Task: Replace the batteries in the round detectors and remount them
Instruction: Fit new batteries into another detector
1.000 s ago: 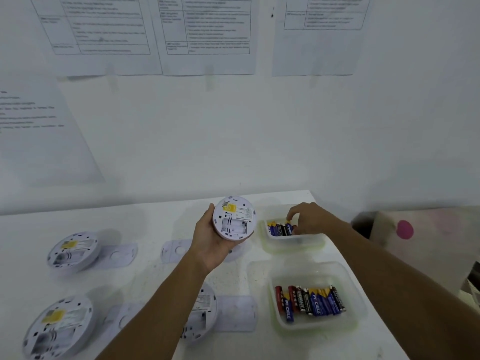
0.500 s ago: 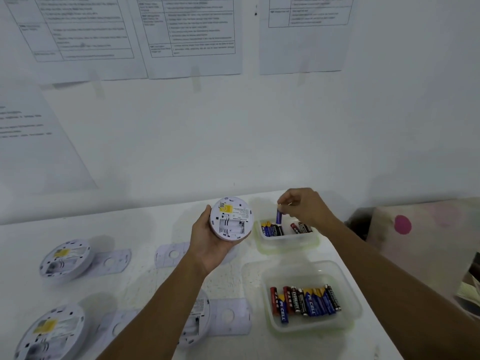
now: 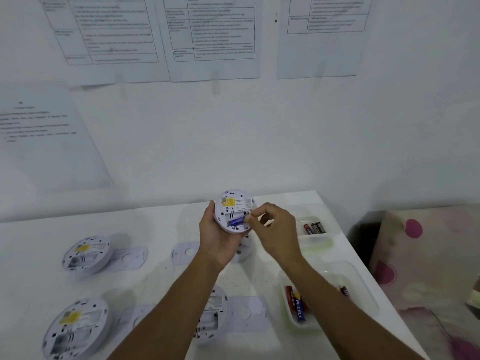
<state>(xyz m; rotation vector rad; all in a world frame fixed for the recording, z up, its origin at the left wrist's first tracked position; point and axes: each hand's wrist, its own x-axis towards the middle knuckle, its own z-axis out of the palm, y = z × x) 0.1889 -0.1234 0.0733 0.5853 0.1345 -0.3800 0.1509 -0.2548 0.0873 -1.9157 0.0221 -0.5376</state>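
One white table by papered wall; left grip around detector, right grip tight on battery.

**Inspector:** Wall sheets?
**Assessor:** Cut by the top edge; print too blurred to read.
**Inspector:** The battery?
**Assessor:** Right end covered by the right grip; seating cannot be told.
**Inspector:** Near detector?
**Assessor:** Left part behind the left forearm.
**Inspector:** Trays?
**Assessor:** Near tray: the right forearm hides most of the contents. Far tray: partly behind the right grip.
**Inspector:** Lower-left detector?
**Assessor:** Blurred, clipped by the bottom edge.
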